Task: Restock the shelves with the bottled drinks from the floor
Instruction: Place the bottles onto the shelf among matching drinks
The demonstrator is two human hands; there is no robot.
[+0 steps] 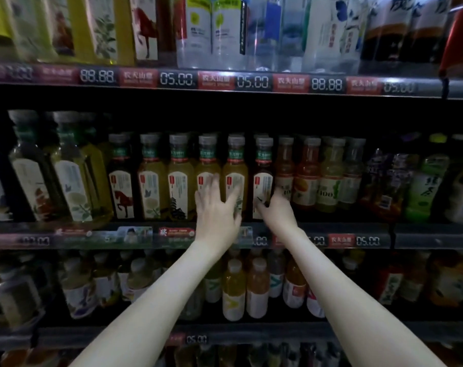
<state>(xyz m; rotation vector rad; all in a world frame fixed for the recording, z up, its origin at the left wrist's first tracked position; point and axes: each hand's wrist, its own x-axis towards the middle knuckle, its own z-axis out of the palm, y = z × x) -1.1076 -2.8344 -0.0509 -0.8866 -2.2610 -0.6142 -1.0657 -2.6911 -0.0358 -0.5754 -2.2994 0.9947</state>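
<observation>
Bottles with grey caps stand in a row of six on the middle shelf, all upright with caps up. Two hands reach in. The left hand lies wide and flat, fingers spread, on two yellow bottles. The right hand holds the dark bottle low down, fingers curled round it. It stands tall, last in the row, beside four juice bottles. The hands hide the bottle bottoms. The far sides are dark and blurry.
</observation>
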